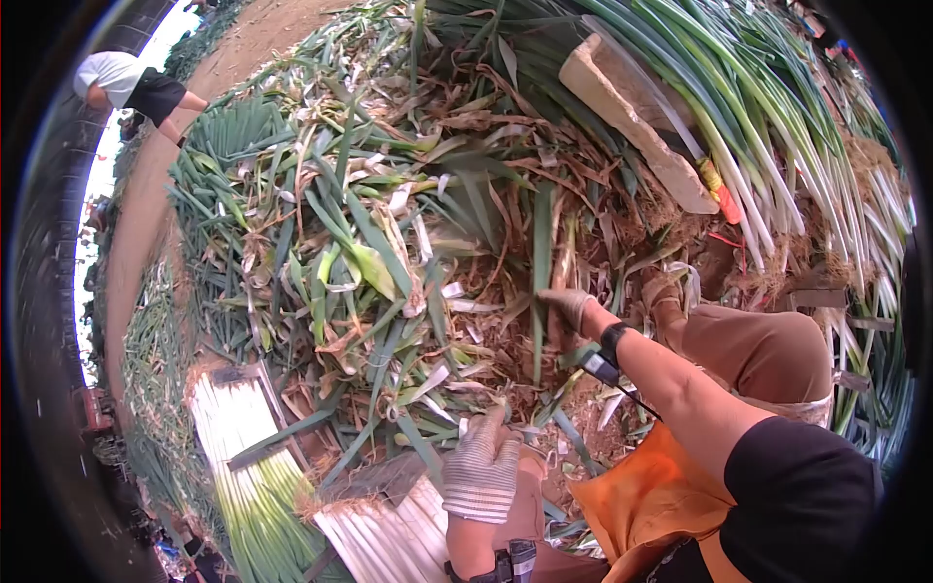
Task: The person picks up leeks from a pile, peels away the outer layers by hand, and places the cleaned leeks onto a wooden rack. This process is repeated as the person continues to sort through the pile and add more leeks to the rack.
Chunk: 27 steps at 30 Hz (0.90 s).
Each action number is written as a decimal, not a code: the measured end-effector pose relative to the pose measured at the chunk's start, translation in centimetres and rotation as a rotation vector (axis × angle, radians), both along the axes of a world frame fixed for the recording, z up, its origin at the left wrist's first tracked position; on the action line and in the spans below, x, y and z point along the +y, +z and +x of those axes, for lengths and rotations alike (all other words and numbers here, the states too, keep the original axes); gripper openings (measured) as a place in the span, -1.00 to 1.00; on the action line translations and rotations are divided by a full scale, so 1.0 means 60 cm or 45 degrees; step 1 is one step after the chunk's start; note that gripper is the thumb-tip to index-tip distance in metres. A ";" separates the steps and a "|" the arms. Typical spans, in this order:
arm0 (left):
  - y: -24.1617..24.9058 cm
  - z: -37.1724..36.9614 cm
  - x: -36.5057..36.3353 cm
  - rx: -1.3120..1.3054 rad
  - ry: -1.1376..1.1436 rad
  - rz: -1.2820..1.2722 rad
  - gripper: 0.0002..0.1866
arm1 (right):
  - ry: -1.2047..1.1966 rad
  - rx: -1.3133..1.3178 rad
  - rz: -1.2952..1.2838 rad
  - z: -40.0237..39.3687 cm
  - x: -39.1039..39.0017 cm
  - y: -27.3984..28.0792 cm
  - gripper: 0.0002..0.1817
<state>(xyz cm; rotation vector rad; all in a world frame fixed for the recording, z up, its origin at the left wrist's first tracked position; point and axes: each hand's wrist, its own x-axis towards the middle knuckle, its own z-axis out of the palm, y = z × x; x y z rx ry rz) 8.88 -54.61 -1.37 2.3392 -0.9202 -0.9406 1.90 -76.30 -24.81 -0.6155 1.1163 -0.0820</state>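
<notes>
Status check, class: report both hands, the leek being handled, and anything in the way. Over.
Right hand, gloved, gripping long green leek leaf. Left hand, striped glove, resting open on knee. Trimmed leaf litter heaped ahead.

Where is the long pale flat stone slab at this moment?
In the head view, the long pale flat stone slab lies at the upper right, tilted across the bundle of green and white leeks, above the right hand.

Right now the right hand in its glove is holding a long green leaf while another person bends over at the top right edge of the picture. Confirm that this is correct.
Not quite. The other person bends over at the top left edge of the picture, not the top right, as the head view shows. The rest holds: the gloved right hand is holding a long green leaf that stands up from the heap of trimmings.
</notes>
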 end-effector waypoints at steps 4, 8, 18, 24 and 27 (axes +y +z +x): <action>-0.004 -0.001 0.006 -0.021 -0.049 -0.023 -0.61 | -0.132 -0.482 0.302 -0.048 0.002 -0.008 -0.76; -0.016 0.002 0.009 -0.063 -0.022 0.004 -0.64 | -0.137 -0.337 0.442 -0.090 -0.008 0.012 -0.74; -0.075 -0.031 -0.018 -0.128 -0.121 0.162 -0.61 | -0.431 -0.546 0.370 -0.173 -0.048 0.177 -0.79; -0.222 -0.119 -0.043 0.541 0.152 -0.022 -0.65 | -0.151 -0.660 -0.076 -0.257 -0.024 0.198 -0.61; -0.294 -0.180 -0.047 0.632 0.190 -0.166 -0.64 | 0.062 -0.353 0.127 -0.297 0.072 0.365 -0.54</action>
